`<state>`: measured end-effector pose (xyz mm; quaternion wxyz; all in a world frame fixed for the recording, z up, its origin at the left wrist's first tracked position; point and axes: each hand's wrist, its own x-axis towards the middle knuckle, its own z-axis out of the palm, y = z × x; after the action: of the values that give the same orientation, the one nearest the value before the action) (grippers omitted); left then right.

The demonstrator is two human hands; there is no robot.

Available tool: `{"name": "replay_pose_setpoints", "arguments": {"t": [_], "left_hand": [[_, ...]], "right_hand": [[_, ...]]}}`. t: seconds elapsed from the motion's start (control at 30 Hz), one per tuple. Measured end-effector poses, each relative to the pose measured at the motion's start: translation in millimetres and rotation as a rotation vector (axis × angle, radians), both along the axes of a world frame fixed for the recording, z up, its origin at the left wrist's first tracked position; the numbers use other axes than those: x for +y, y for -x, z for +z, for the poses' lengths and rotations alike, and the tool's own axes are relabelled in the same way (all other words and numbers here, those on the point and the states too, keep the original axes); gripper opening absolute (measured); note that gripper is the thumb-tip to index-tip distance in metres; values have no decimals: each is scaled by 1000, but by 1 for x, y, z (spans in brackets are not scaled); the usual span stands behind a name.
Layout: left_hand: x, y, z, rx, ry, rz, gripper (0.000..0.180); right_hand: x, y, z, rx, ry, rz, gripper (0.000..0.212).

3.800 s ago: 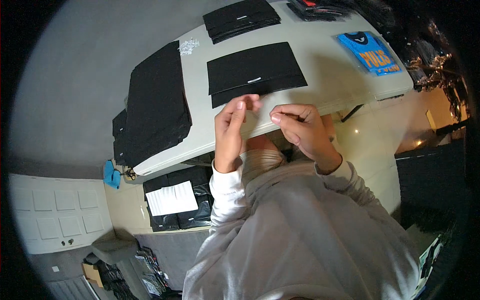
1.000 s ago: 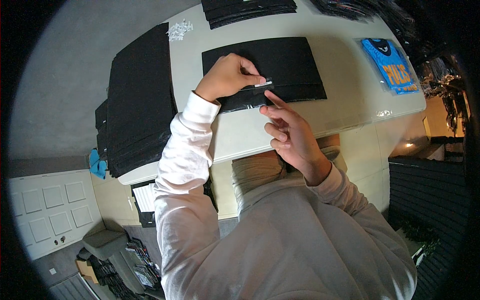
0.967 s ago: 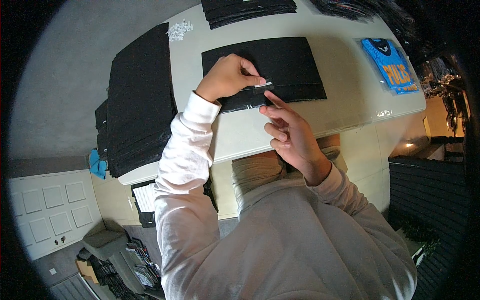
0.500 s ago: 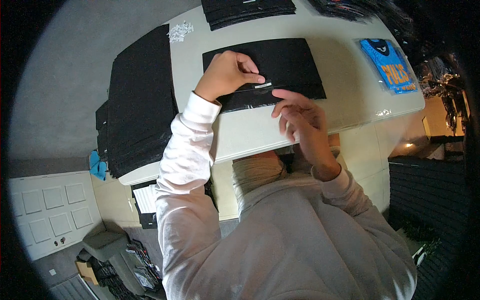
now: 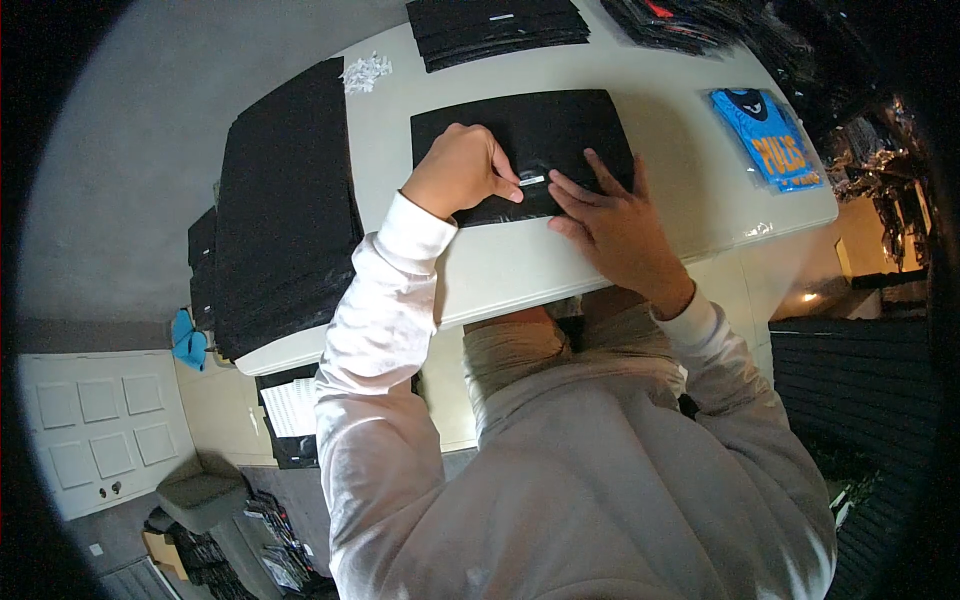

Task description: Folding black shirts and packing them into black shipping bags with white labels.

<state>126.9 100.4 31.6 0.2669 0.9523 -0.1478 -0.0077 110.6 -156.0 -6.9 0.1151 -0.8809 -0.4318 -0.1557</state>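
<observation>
A black plastic mailing bag (image 5: 520, 120) lies flat on the white table, with a small white label (image 5: 532, 181) near its closer edge. My left hand (image 5: 463, 172) is closed in a pinch, thumb and forefinger at the label's left end. Whether they grip anything there is hidden. On the other side of the label my right hand (image 5: 618, 222) rests open on the bag, fingers stretched and spread. The index fingertip is close to the label's right end.
A tall stack of large black bags (image 5: 285, 200) covers the table's left end. Small white labels (image 5: 366, 72) lie heaped beside it. A pile of black packs (image 5: 500, 35) sits at the far edge. To the right is a blue shirt in clear plastic (image 5: 765, 140).
My right hand has come down onto the bag and spread its fingers to the right of the label. My left hand stays pinched by the label, with its fingertips lower.
</observation>
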Motion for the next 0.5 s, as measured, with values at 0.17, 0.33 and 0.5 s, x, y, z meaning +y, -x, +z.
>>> {"name": "replay_pose_setpoints", "arguments": {"t": [0.17, 0.33, 0.5], "left_hand": [[-1, 3, 0, -69, -80, 42, 29], [7, 6, 5, -37, -93, 74, 33], [9, 5, 8, 87, -86, 110, 34]], "right_hand": [[-5, 1, 2, -35, -14, 0, 50], [-21, 6, 5, 125, 12, -236, 53], [-42, 3, 11, 120, 6, -282, 55]]}}
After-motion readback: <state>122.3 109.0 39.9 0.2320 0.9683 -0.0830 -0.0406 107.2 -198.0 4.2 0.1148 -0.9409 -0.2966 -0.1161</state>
